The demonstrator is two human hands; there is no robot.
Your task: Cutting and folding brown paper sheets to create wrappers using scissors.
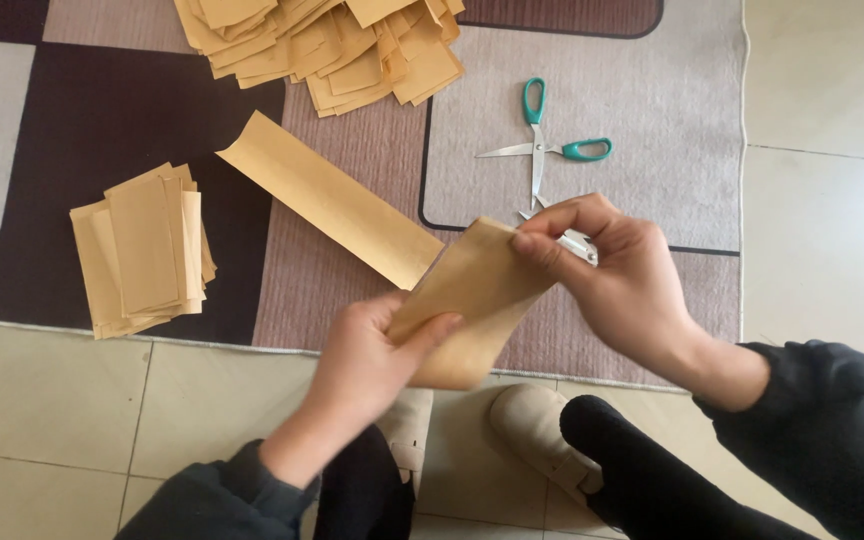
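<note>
Both hands hold one brown paper piece [472, 295] in the air above the rug's front edge. My left hand [362, 370] pinches its lower left end. My right hand [612, 270] grips its upper right corner between thumb and fingers. A long brown paper strip [327, 198] lies flat on the rug just beyond it. A small metal tool [577, 243] peeks out behind my right hand's fingers; I cannot tell whether the hand touches it.
Green-handled scissors [544, 145] lie open on the patterned rug [652, 110]. A small stack of brown pieces [142, 250] sits at the left, a big loose pile [322, 45] at the top. Beige shoes [532, 425] rest on the tiled floor [42, 400].
</note>
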